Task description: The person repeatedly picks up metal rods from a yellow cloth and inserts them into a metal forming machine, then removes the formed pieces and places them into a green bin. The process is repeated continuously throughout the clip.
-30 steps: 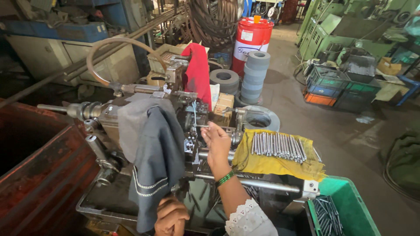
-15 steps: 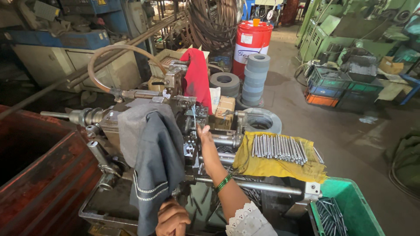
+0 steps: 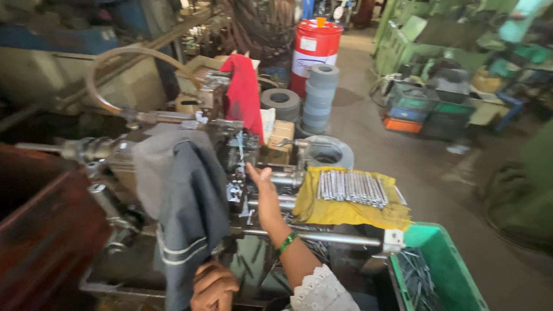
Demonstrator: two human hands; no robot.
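Note:
My right hand [image 3: 260,179], with a green bangle on the wrist, reaches into the middle of a small grimy metal-working machine [image 3: 242,150]. Its fingers are spread beside the machine's clamp parts, with nothing seen in them. My left hand [image 3: 213,285] is low at the front, closed in a fist around a dark machine lever [image 3: 223,252] that sits partly under a hanging grey cloth [image 3: 184,196]. To the right, a yellow cloth [image 3: 340,210] holds a row of several thin metal rods [image 3: 351,187].
A green crate [image 3: 446,262] with more rods stands at the lower right. A red cloth [image 3: 245,95] hangs on the machine. Behind are a red drum [image 3: 314,49], stacked grey grinding wheels [image 3: 319,98] and crates [image 3: 426,109]. A rusty bin [image 3: 40,230] is on the left.
My right hand has moved forward from near the yellow cloth into the machine's clamp area and its fingers have spread. My left hand stays on the lever.

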